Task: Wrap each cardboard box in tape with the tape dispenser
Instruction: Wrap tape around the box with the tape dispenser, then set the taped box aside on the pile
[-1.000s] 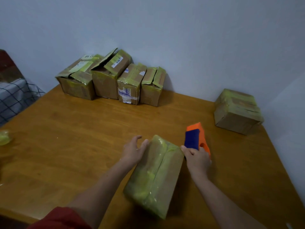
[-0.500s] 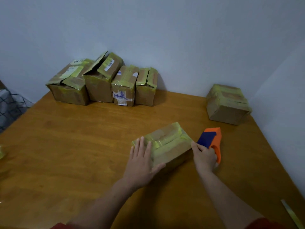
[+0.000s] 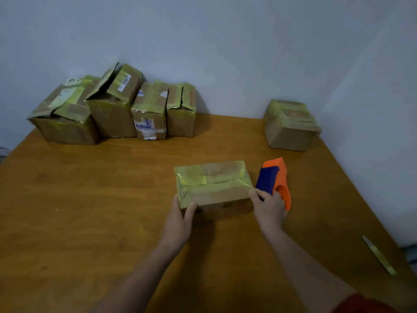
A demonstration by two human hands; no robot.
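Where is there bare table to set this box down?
Bare wood left of the left hand, up to the row of four boxes; the back gap between that row and the lone box. Crowded right of the held box: tape dispenser, right hand.

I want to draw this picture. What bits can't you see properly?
Head view:
1. Tape roll inside the tape dispenser: hidden by its casing and the right hand.
2. Label print on the row of boxes: too blurred.
3. Underside of the near box the left hand holds: faces the table.
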